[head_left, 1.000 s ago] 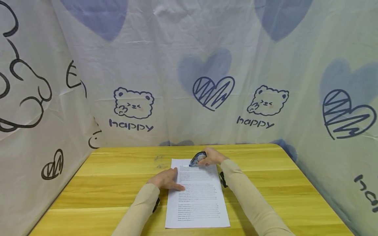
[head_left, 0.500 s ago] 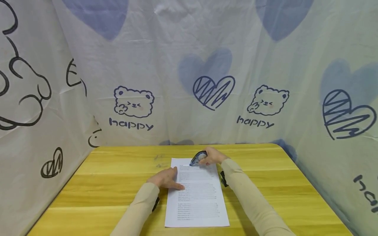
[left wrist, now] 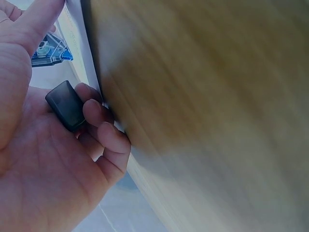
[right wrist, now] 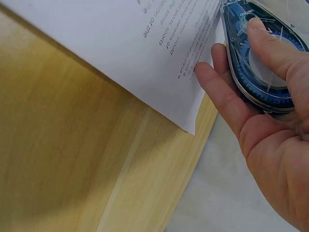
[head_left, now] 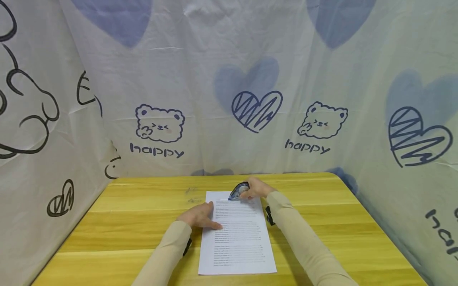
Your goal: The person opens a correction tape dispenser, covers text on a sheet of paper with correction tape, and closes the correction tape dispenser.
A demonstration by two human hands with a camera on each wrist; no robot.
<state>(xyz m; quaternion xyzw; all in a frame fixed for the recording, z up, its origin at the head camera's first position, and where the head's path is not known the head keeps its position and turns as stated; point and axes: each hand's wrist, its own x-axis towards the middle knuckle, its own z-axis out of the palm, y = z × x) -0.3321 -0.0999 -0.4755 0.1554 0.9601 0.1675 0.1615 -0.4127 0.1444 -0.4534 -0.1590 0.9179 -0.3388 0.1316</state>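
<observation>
In the head view, a printed sheet of paper (head_left: 237,254) lies lengthwise on the wooden table. My right hand (head_left: 258,187) grips a blue see-through correction tape (head_left: 237,191), its tip at the top lines of print. The right wrist view shows the thumb on the flat face of the correction tape (right wrist: 270,58), with fingertips near the sheet. My left hand (head_left: 199,216) rests on the sheet's left edge, its thumb over the print. The left wrist view shows a small dark cap-like piece (left wrist: 66,106) held in the curled fingers of that hand.
The yellow wooden table (head_left: 136,222) carries a few faint marks left of the sheet's top. Behind it and at both sides hangs pale cloth (head_left: 211,151) with hearts and bears. A black wrist-worn device (head_left: 270,216) shows by the right sleeve.
The head view has shifted slightly. Both hands keep almost the same places on the sheet, and the correction tape's tip stays near the top lines.
</observation>
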